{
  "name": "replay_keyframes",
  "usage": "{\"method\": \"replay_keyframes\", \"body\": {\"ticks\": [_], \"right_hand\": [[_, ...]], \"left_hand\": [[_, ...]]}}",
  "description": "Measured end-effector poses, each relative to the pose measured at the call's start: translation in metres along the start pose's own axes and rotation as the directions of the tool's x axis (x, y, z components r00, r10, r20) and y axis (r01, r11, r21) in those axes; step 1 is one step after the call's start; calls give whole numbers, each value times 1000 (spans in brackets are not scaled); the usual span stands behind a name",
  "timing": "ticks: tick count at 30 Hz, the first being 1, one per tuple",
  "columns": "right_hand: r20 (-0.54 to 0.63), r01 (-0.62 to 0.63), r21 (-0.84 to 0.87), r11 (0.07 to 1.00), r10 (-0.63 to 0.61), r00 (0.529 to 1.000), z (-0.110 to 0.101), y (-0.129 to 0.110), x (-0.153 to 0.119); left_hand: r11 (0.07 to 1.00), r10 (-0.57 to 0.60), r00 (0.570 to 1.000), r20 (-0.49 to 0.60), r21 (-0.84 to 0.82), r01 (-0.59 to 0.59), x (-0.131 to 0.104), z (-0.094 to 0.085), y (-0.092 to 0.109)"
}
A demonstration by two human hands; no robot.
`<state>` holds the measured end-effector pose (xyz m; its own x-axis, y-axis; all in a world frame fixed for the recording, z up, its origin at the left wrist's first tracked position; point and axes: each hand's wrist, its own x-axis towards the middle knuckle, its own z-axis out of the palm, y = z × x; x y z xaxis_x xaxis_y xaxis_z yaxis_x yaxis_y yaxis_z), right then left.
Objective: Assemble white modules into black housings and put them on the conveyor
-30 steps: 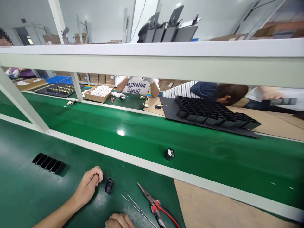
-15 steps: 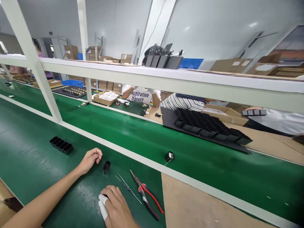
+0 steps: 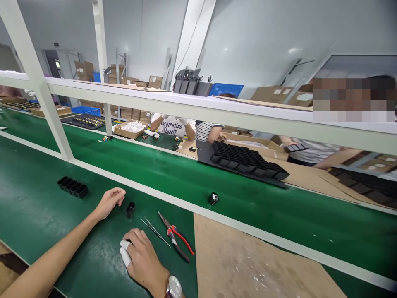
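Observation:
My left hand (image 3: 112, 201) rests on the green bench with its fingers loosely curled together and nothing visible in them. Just right of it stands a small black cup-like housing (image 3: 130, 210), apart from the fingers. My right hand (image 3: 141, 252) lies palm down nearer me, fingers bent and slightly apart, with white finger covers on two digits and a watch on the wrist. What lies under its palm is hidden. Beside it are metal tweezers (image 3: 155, 232) and long-nose pliers (image 3: 176, 236) with red and black handles, neither touched. A row of several black housings (image 3: 72, 187) stands at left.
A brown board (image 3: 248, 256) covers the bench at right. Beyond a pale rail (image 3: 149, 188), a green belt (image 3: 167, 169) carries a black housing (image 3: 213, 198) with a white part inside. Co-workers sit opposite, near a tray of black housings (image 3: 248, 161). A white frame post (image 3: 51, 111) rises at left.
My view has turned to the right, so things appear shifted left and a co-worker's arms show more at far right. My watch has come into view. Both hands stay nearly still on the bench.

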<state>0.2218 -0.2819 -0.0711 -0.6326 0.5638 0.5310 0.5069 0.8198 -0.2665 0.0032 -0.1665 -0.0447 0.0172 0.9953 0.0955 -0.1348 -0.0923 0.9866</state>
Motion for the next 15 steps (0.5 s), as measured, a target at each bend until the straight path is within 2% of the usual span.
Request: {"method": "replay_keyframes", "body": {"ticks": [7, 9, 12, 15], "right_hand": [[-1, 31, -51, 998, -31, 1000, 2, -10, 6], [3, 90, -81, 993, -90, 996, 5, -14, 8], [61, 254, -100, 962, -249, 967, 10, -19, 9], [91, 289, -119, 950, -279, 956, 21, -20, 8]], "left_hand": [[1000, 0, 1000, 4, -14, 0, 0, 1, 5], [1000, -8, 1000, 18, -20, 8, 0, 2, 7], [999, -27, 999, 41, -34, 29, 0, 3, 11], [997, -48, 997, 55, -56, 51, -2, 3, 15]]}}
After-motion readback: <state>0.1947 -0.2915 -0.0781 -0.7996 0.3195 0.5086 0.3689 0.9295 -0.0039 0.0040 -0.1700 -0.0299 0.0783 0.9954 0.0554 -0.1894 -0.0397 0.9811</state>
